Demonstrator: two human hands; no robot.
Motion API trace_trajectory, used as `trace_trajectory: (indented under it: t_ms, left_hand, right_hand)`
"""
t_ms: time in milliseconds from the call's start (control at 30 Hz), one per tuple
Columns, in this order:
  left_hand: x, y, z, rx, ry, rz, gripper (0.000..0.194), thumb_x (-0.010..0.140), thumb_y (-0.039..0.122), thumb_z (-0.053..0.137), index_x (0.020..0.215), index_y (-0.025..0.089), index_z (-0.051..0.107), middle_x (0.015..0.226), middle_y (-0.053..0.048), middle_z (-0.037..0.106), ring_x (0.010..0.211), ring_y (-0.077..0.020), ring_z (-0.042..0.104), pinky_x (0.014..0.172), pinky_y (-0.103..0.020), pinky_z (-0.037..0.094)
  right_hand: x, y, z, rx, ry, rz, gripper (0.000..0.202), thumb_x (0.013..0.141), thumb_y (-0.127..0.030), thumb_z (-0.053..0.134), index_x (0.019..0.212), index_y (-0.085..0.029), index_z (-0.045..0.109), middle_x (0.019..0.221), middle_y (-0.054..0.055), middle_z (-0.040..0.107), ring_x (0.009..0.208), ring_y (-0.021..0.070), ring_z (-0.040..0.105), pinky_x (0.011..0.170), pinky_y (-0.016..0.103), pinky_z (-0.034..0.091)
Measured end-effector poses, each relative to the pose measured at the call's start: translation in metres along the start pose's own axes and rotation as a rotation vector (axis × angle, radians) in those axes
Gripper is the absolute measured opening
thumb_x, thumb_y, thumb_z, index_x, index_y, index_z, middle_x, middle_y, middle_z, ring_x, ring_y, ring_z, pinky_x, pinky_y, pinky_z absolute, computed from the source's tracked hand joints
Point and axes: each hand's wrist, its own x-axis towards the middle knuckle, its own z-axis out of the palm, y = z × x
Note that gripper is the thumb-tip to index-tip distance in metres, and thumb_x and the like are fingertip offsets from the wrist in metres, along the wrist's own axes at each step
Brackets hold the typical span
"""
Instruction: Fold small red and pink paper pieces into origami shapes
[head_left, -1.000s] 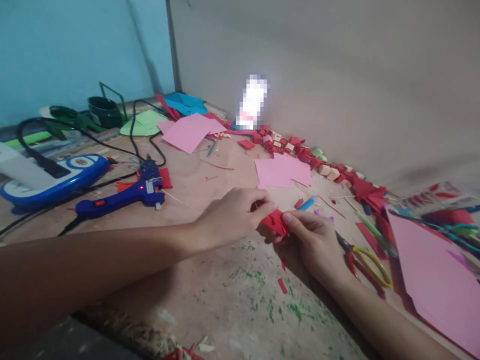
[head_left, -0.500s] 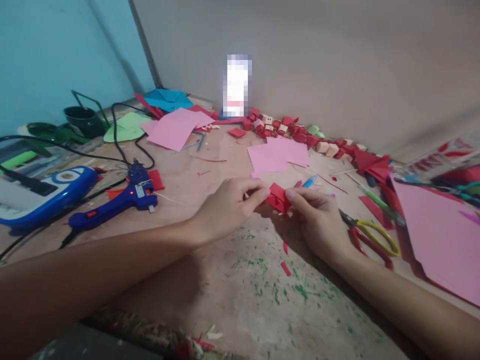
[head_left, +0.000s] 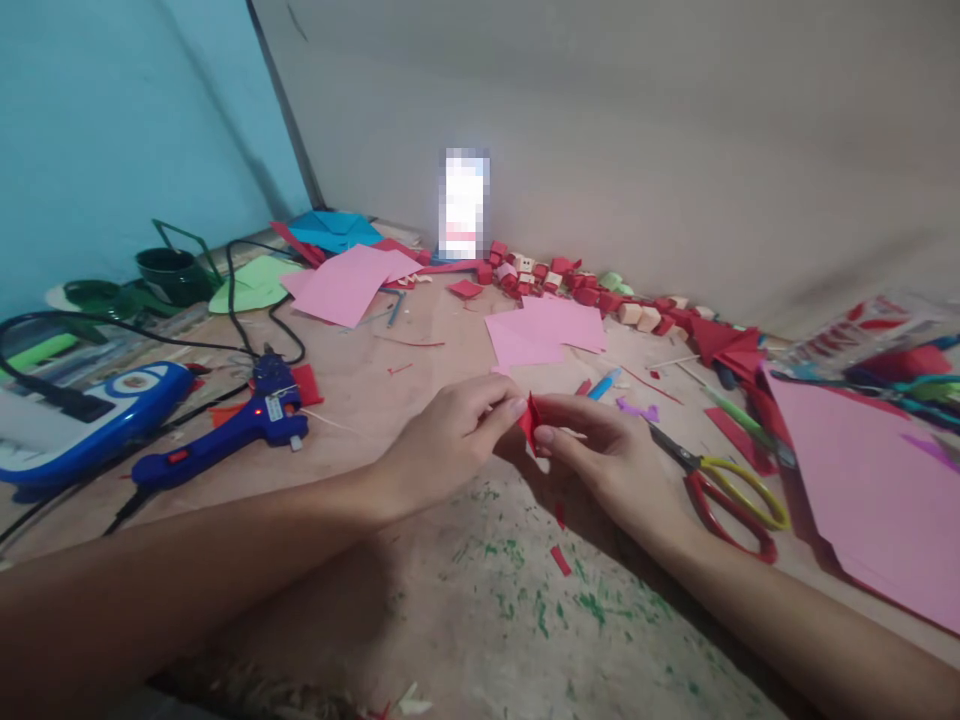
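Note:
A small folded piece of red paper (head_left: 530, 424) is held above the middle of the table, edge toward me. My left hand (head_left: 469, 430) pinches its left side between thumb and fingers. From the right, my right hand (head_left: 600, 445) grips it, the thumb on the near face and the fingers behind. Parts of the paper are hidden by the fingertips. Just right of my right hand lie scissors (head_left: 724, 490) with one yellow and one red handle. Small red paper scraps (head_left: 560, 561) lie on the table below the hands.
A blue glue gun (head_left: 225, 430) with its cord lies at left beside a blue and white power strip (head_left: 97, 410). Pink sheets (head_left: 544, 330) lie behind the hands, another (head_left: 870, 480) at right. Small red paper boxes (head_left: 592, 290) line the wall near a lit phone (head_left: 463, 205).
The red paper has turned from showing its broad face to nearly edge-on. My right hand has shifted left, its fingers now behind the paper. The whole view has tilted slightly upward.

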Motion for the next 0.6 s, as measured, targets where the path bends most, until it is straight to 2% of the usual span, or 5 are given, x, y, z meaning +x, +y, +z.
trace_trajectory:
  t_ms: [167, 300, 433, 600]
  left_hand:
    - [-0.002, 0.0, 0.001, 0.05, 0.016, -0.057, 0.031, 0.102, 0.032, 0.048, 0.076, 0.018, 0.059, 0.076, 0.0, 0.059, 0.073, -0.0156, 0.056, 0.068, -0.028, 0.042]
    - [-0.002, -0.003, 0.002, 0.006, -0.004, -0.086, 0.029, 0.1, 0.033, 0.049, 0.078, 0.018, 0.062, 0.073, -0.001, 0.063, 0.066, -0.0148, 0.058, 0.061, -0.026, 0.042]
    - [-0.001, -0.006, 0.002, 0.059, 0.083, -0.087, 0.028, 0.097, 0.031, 0.051, 0.074, 0.018, 0.061, 0.072, -0.001, 0.062, 0.067, -0.0146, 0.056, 0.06, -0.026, 0.043]
    - [0.001, -0.008, 0.002, 0.112, 0.129, -0.073, 0.028, 0.099, 0.031, 0.051, 0.076, 0.018, 0.061, 0.074, 0.001, 0.061, 0.071, -0.0145, 0.056, 0.064, -0.026, 0.042]
  right_hand:
    - [0.001, 0.007, -0.003, 0.066, 0.051, 0.063, 0.02, 0.087, -0.028, 0.071, 0.101, -0.019, 0.081, 0.093, 0.005, 0.082, 0.073, 0.0163, 0.072, 0.067, 0.027, 0.056]
    - [0.003, 0.009, -0.003, 0.071, 0.052, 0.1, 0.018, 0.081, -0.028, 0.077, 0.095, -0.018, 0.082, 0.092, 0.006, 0.081, 0.079, 0.0179, 0.072, 0.071, 0.027, 0.055]
    - [0.006, 0.012, -0.002, 0.192, 0.044, 0.145, 0.015, 0.079, -0.031, 0.081, 0.09, -0.02, 0.082, 0.078, 0.003, 0.078, 0.069, 0.0166, 0.068, 0.063, 0.027, 0.052]
    - [0.006, 0.015, -0.003, 0.281, 0.037, 0.193, 0.013, 0.078, -0.029, 0.083, 0.087, -0.021, 0.081, 0.079, 0.003, 0.079, 0.063, 0.0147, 0.067, 0.058, 0.025, 0.05]
